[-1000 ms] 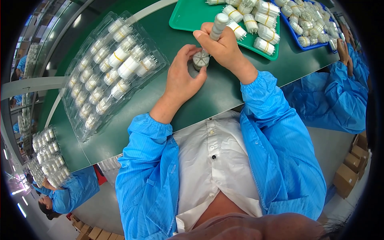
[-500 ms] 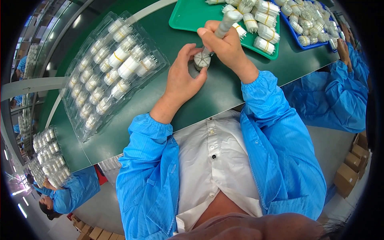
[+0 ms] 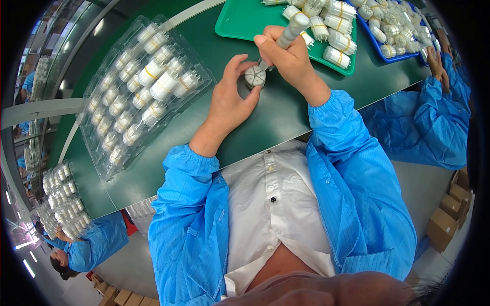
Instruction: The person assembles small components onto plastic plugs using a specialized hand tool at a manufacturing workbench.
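Note:
A white cylindrical part with a round top split into wedge-like segments stands on the green table. My left hand curves around it, thumb on the near side and fingers on the far side. In my right fist is a hand tool with a thick, pale grey handle, tilted. Its narrow metal end points down to the right rim of the part; whether it touches is hard to tell.
Left of my hands lies a clear plastic blister tray with rows of white cylinders. A green tray of yellow-banded white cylinders sits at the far right, beside a heaped blue tray. Co-workers in blue sit at both sides.
The cylindrical part and my left hand have shifted slightly left. The tool's end has gone from over the part's top to its right rim, and its handle leans slightly more to the right.

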Action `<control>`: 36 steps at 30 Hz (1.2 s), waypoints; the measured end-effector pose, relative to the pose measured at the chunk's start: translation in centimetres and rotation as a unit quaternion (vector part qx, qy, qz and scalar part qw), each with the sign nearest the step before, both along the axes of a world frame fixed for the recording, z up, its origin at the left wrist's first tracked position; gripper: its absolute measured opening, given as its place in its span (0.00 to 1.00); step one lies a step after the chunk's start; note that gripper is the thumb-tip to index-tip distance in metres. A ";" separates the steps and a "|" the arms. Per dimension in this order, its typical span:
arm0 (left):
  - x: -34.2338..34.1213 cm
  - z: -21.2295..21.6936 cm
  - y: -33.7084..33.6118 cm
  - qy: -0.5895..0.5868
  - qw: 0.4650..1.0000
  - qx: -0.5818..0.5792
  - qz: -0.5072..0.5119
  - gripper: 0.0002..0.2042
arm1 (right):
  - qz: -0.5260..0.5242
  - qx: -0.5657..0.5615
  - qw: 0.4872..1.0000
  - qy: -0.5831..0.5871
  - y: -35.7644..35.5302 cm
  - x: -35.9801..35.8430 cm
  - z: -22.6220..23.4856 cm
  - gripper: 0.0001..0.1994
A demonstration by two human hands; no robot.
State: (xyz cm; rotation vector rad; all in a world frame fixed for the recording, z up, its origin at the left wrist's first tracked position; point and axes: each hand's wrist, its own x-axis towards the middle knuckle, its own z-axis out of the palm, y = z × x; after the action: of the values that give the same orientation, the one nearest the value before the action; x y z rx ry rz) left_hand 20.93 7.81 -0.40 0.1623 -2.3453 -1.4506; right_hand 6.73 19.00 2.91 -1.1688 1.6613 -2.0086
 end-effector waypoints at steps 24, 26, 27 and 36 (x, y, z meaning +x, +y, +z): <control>1.3 4.0 -16.1 -0.122 0.867 -0.417 0.242 0.19 | -0.147 -0.009 0.881 0.450 -0.5 2.8 -1.1 0.14; 0.7 4.0 -15.2 -0.119 0.820 -0.470 0.304 0.21 | -0.142 0.001 0.875 0.463 -0.4 3.1 -0.9 0.15; -0.4 3.5 -14.3 -0.061 0.756 -0.538 0.368 0.19 | -0.139 -0.005 0.876 0.461 -0.1 3.0 -0.7 0.15; -13.8 3.5 -0.5 0.226 0.908 -0.326 -0.132 0.07 | -0.279 -0.112 0.941 0.155 2.0 -3.3 -1.3 0.15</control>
State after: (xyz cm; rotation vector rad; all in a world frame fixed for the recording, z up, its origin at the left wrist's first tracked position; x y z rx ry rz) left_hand 7.13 7.31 3.07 -0.6217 -2.3507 -0.6192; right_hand 3.39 21.02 1.65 -1.2406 2.1592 -2.5093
